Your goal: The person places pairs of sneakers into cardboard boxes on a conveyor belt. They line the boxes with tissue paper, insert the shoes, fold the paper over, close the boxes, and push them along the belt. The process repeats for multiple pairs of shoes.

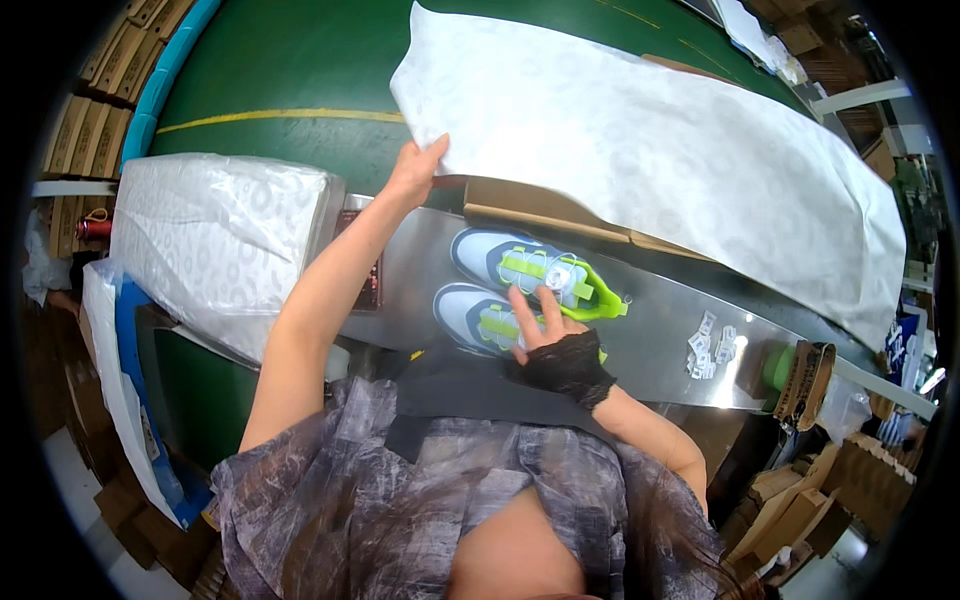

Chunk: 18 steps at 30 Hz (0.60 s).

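The left hand (418, 170) pinches the corner of a white tissue sheet (650, 150), lifted and spread above the steel tabletop (660, 345). The right hand (550, 345), in a dark fingerless glove, rests with fingers spread flat on two grey-and-lime shoes (520, 285) lying side by side, grasping nothing. A brown box (530, 205), apparently open, lies just behind. The shoes are laid out; wrapping and boxing seem undone.
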Available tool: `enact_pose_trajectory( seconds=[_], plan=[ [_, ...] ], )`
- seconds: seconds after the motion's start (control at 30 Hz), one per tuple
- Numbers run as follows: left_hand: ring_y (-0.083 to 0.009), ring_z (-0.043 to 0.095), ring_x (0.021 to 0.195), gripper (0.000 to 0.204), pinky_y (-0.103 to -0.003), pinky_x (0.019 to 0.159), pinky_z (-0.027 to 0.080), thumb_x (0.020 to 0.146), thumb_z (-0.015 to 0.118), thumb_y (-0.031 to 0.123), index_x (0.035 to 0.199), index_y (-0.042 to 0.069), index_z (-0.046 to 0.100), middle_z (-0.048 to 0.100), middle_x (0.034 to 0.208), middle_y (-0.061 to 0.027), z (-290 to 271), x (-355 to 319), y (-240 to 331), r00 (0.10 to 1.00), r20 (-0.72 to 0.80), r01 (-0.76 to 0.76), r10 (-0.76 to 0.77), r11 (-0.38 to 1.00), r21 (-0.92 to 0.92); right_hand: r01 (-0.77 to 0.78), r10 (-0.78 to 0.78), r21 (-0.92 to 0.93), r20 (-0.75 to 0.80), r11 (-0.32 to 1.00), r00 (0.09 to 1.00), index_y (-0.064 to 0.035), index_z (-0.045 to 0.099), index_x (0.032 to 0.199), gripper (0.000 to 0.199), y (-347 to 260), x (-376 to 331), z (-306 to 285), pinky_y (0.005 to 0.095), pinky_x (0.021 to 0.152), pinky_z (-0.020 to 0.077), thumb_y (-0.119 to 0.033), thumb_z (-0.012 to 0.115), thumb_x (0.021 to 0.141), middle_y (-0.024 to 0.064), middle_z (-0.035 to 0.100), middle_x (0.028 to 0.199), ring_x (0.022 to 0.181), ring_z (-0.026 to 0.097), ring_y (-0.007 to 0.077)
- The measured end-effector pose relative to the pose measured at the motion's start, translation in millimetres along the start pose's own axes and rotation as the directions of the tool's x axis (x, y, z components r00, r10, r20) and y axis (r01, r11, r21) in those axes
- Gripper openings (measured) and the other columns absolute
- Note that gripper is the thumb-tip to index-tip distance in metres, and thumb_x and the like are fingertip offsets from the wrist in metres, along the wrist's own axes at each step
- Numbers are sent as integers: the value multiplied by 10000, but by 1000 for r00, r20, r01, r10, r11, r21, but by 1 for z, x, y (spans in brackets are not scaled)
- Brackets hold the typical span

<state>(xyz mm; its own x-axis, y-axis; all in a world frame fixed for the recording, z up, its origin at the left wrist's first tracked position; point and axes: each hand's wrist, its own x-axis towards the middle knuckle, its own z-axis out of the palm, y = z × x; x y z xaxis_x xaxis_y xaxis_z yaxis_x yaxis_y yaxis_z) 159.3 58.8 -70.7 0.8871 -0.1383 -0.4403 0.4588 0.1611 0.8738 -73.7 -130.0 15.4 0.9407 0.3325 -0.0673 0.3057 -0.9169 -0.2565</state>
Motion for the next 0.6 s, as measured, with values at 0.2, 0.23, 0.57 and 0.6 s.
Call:
enact_pose_trajectory(
  seconds=[0.2,0.23,0.57,0.6],
  plan=[
    [-177,560,883,373,-353,747,500,860,522,238,1102,-44,495,581,995,-102,-8,-10,10,972,-15,-218,234,927,305,100,-116,150,106,984,988,-68,491,1095,628,22,-18,-7,366,625,503,-270,731,552,200,415,1193,755,600,316],
    [-161,557,871,349,-317,744,482,865,515,235,1082,-39,509,589,959,-106,-6,-11,14,980,-43,-169,194,929,328,98,-114,210,64,973,991,-37,504,1030,572,26,-16,-6,346,639,506,-247,734,551,175,449,1164,776,603,298],
    [-379,554,794,257,-394,683,429,861,492,202,993,-15,532,581,873,-224,-33,-22,33,817,55,-428,574,540,725,-233,486,814,-68,532,871,-4,555,907,405,84,98,-122,262,611,453,-265,724,648,55,598,695,664,564,109],
    [-380,551,792,240,-397,679,427,856,498,186,978,-17,536,576,871,-223,-29,-29,42,782,90,-469,617,486,738,-216,551,825,-133,522,824,4,553,868,423,100,116,-118,260,579,448,-300,740,640,63,599,647,599,568,120]
  ],
)
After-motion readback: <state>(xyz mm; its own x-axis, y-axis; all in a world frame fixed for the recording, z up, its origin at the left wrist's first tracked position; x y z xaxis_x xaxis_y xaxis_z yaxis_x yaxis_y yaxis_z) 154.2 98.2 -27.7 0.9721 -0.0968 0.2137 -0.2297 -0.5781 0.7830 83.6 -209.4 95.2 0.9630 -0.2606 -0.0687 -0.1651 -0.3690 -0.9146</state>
